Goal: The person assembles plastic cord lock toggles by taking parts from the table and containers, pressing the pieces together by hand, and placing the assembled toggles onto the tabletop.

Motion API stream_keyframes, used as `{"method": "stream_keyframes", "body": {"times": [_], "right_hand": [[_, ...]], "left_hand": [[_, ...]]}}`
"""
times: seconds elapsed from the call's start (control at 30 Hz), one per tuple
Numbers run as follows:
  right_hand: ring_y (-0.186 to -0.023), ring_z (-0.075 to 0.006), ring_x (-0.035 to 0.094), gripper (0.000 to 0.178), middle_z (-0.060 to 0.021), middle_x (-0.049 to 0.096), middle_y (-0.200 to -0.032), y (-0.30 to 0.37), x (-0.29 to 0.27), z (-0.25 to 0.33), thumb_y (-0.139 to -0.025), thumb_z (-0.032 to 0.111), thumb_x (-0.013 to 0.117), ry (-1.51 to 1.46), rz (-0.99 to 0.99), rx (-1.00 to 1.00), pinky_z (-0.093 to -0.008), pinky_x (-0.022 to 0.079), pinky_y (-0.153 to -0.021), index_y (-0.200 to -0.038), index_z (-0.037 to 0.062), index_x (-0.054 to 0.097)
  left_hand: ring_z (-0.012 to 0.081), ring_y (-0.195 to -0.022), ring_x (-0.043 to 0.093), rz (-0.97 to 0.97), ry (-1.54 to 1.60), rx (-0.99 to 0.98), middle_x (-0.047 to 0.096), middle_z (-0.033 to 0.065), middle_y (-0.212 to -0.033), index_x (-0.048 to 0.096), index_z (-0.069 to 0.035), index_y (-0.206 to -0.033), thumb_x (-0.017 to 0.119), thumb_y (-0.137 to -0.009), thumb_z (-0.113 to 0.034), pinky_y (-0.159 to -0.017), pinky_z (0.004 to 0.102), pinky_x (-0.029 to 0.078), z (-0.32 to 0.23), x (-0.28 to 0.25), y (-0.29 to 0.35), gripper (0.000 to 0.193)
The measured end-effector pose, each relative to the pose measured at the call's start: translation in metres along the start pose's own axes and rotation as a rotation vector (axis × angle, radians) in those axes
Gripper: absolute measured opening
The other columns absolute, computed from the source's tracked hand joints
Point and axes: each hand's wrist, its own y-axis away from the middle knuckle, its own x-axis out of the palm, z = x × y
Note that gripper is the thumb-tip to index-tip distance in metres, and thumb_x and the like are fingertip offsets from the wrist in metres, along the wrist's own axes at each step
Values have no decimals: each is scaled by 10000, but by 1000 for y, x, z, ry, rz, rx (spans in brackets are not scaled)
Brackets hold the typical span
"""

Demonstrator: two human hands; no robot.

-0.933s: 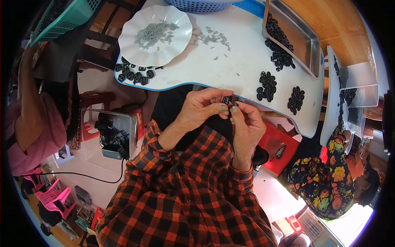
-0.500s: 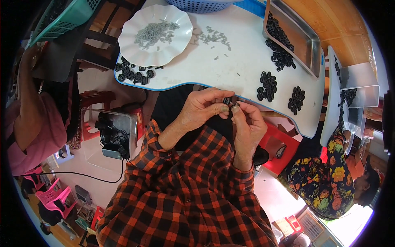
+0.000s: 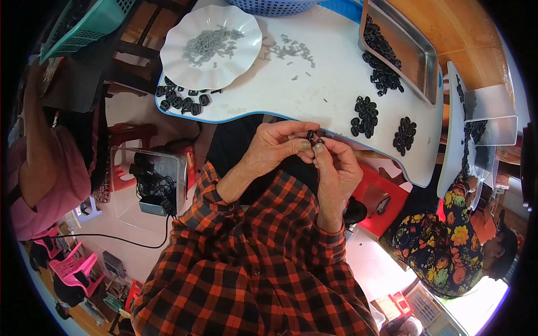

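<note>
In the head view, left hand (image 3: pixel 269 147) and right hand (image 3: pixel 338 167) pinch a small black part (image 3: pixel 310 135) together.
It sits between these hands, near the edge of the surface (image 3: pixel 316 92); it is probably light and stiff, perhaps slippery, so its rim seems the best grip.

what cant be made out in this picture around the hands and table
All in the head view:
- black piece: full shape hidden by the fingers of the left hand and right hand
- grey sticks: too small and heaped to count
- black parts: some partly hidden by the white plate
- blue basket: cut off by the top edge
</note>
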Motion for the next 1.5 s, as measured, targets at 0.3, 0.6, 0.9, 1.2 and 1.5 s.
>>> {"method": "stream_keyframes", "body": {"times": [0.3, 0.6, 0.9, 1.2, 1.5], "right_hand": [[-703, -92, 625, 74, -58, 650, -808, 0, 0, -4, -846, -20, 619, 75, -22, -67, -201, 506, -648, -915, -38, 599], [-714, -67, 596, 85, -47, 650, -817, -2, -4, -2, -845, -13, 621, 54, 22, 27, -187, 484, -646, -927, -37, 619], [-709, -43, 562, 97, -18, 637, -800, -5, -10, -10, -840, 3, 635, 67, 48, 75, -170, 451, -638, -932, -27, 627], [-654, -21, 512, 87, 16, 614, -748, -6, -8, -10, -826, 32, 662, 104, 25, 87, -155, 399, -582, -904, -6, 650], [-645, -31, 524, 90, 0, 621, -738, -6, -9, -11, -826, 38, 659, 30, 32, 113, -164, 414, -580, -899, -14, 650]], "left_hand": [[131, -749, 640, -33, 7, 6, 658, 101, -909, 562, 48, -1181, 591, -858, 25, -697, 256, 546, -2, 4, 1, 325], [112, -749, 623, -8, -113, 61, 622, 74, -900, 574, 37, -1171, 597, -854, 31, -681, 229, 530, -1, 3, 2, 318], [91, -741, 612, -8, -187, 72, 609, 61, -916, 579, 28, -1154, 604, -853, 28, -669, 202, 522, -4, 3, 2, 302], [104, -741, 618, -26, -133, 19, 638, 77, -899, 584, 48, -1096, 586, -861, 36, -671, 232, 537, -4, 0, 2, 236], [111, -736, 626, -17, -209, 36, 611, 64, -877, 591, 59, -1074, 591, -854, 41, -665, 228, 539, -6, 1, 2, 221]]}}
